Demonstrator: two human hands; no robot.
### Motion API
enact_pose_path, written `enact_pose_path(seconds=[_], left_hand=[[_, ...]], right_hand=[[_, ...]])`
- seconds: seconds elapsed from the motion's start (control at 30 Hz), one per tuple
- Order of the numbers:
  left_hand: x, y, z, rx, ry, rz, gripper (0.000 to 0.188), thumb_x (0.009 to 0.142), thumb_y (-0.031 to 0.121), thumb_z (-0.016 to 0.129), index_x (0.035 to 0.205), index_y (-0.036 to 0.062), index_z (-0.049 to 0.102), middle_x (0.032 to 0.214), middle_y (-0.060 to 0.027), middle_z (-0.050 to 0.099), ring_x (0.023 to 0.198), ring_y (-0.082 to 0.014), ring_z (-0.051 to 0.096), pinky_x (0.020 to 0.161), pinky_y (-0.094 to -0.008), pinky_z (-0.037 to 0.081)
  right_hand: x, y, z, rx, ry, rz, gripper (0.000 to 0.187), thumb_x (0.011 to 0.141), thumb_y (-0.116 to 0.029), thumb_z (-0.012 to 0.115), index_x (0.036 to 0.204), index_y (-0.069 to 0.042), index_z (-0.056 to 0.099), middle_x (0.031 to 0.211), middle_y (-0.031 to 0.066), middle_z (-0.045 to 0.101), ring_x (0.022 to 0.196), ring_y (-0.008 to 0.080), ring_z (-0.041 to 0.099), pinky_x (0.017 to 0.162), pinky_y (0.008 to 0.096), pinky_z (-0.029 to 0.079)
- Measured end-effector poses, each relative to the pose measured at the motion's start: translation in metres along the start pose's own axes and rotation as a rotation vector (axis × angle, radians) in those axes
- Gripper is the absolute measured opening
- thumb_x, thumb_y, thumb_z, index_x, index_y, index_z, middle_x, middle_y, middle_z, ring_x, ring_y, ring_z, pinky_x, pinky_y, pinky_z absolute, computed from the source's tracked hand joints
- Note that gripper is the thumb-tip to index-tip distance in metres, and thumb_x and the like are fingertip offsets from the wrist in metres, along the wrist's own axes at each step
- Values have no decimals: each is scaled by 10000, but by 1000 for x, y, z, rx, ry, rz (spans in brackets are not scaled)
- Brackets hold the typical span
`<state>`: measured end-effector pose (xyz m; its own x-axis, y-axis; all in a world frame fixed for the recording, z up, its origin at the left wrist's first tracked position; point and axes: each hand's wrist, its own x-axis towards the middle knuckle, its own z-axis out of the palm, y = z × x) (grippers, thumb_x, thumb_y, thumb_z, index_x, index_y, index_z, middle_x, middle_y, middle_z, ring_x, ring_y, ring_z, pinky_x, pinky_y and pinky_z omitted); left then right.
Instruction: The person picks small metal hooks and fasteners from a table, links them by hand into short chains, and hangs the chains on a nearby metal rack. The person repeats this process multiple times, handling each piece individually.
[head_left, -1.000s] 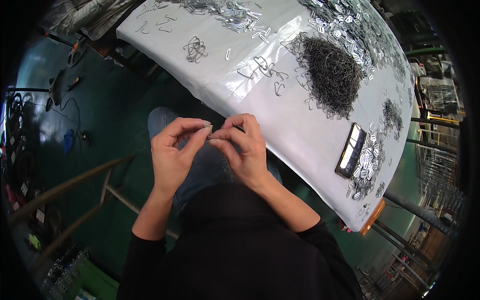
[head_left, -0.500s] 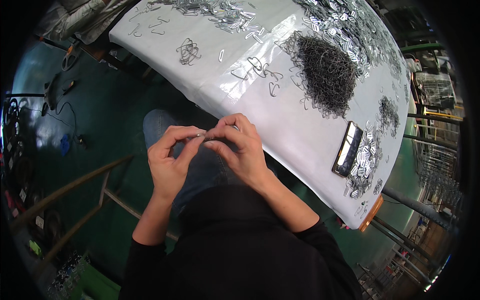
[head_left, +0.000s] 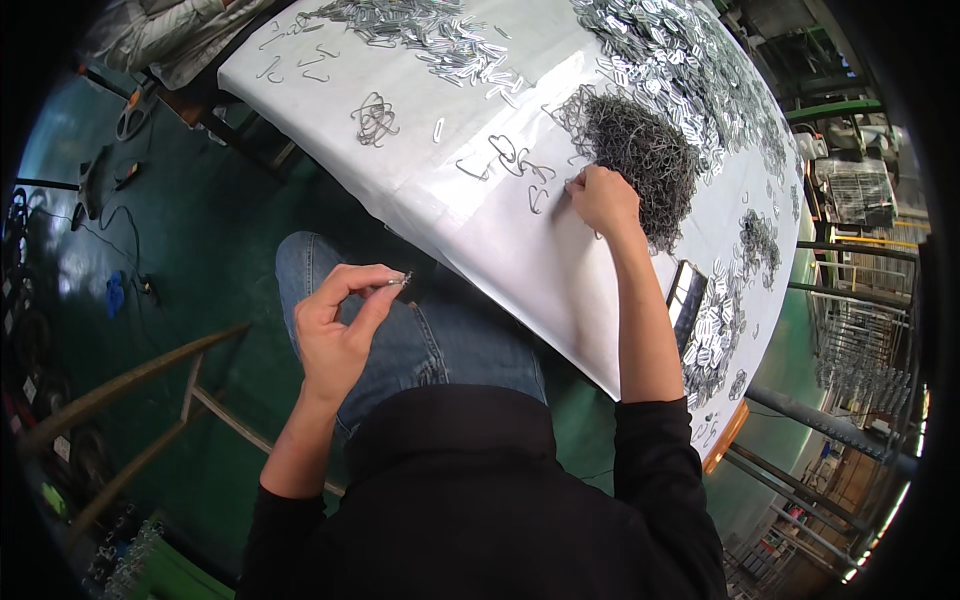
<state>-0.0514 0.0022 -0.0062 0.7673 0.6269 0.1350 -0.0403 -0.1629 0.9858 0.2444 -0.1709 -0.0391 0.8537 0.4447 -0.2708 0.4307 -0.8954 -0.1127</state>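
While the left hand (head_left: 335, 325) pinched a small metal piece (head_left: 403, 280) over the jeans (head_left: 475, 345), the right hand (head_left: 608, 203), its grip unclear, was at the counter (head_left: 540, 262) beside the dark wire-hook pile (head_left: 650, 150), where tangling could snag extras.

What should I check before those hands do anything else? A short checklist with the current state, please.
1. Left hand grips its small metal piece: ok, pinched between thumb and forefinger.
2. Right hand is near the dark wire pile: ok, at the pile's near-left edge.
3. Right fingertips hold a piece: cannot tell, too small to make out.
4. Loose wire hooks are gathered into the pile: not ok, several lie apart on the white-covered table.
5. Right forearm is clear of the black flat device: cannot tell, it overlaps it in this view.
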Motion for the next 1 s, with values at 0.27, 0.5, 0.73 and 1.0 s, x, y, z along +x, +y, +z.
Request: enact_pose_path(seconds=[0.27,0.5,0.73,1.0], left_hand=[[1,-6,-6,15,25,-22,132,788,-26,689,906,33,695,853,-46,689,685,-98,589,644,-220,464],[-4,-1,-3,51,41,-37,134,783,-30,693,901,35,697,846,-58,687,692,-114,603,655,-231,477],[-3,-2,-1,66,-12,-27,137,771,-34,702,887,38,697,842,-59,688,699,-127,606,655,-236,483],[-1,-3,1,77,-21,-11,142,768,-31,706,891,39,690,840,-59,687,691,-132,601,645,-241,481]], right_hand=[[14,-52,-11,738,-168,-281,242,875,-229,626,928,4,662,728,8,582,665,100,489,626,251,411],[35,-203,17,288,92,-438,222,860,-249,623,939,-49,680,894,157,685,880,341,650,778,434,506],[60,-140,1,408,160,-334,202,845,-248,649,954,-87,708,922,98,703,878,272,667,778,380,513],[80,-34,-32,-41,97,120,262,816,-285,677,988,-92,721,983,161,698,936,327,667,802,414,526]])
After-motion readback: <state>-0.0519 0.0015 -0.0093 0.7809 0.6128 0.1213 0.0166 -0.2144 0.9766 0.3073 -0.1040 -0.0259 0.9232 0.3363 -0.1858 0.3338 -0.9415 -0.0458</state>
